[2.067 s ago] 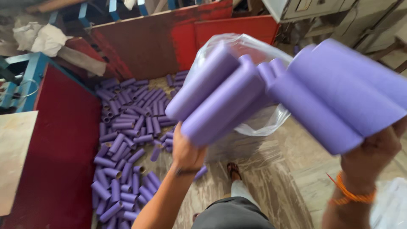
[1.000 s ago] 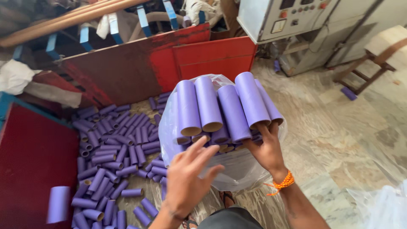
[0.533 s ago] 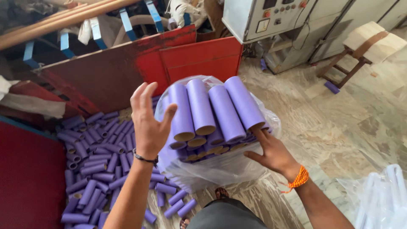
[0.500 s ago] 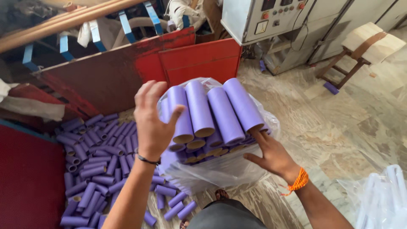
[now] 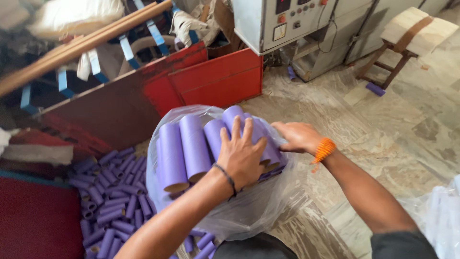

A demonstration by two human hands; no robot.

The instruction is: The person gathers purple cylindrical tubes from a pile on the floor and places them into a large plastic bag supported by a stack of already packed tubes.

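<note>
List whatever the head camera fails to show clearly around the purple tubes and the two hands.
- Bag depth: the clear plastic bag wrinkles and the top row of purple tubes hide how many lie beneath.
- Tubes under the left hand: covered by palm and fingers.
- Right hand fingertips: hidden behind the tubes, grip unclear.
- Loose tubes on the floor: cut off by the bottom edge and the left forearm.
- Machine cabinet: top cropped by the frame.

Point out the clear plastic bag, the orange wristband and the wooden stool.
clear plastic bag (image 5: 249, 211), head view, front wall below the tubes
orange wristband (image 5: 324, 149), head view, band's middle
wooden stool (image 5: 418, 29), head view, seat top
</note>
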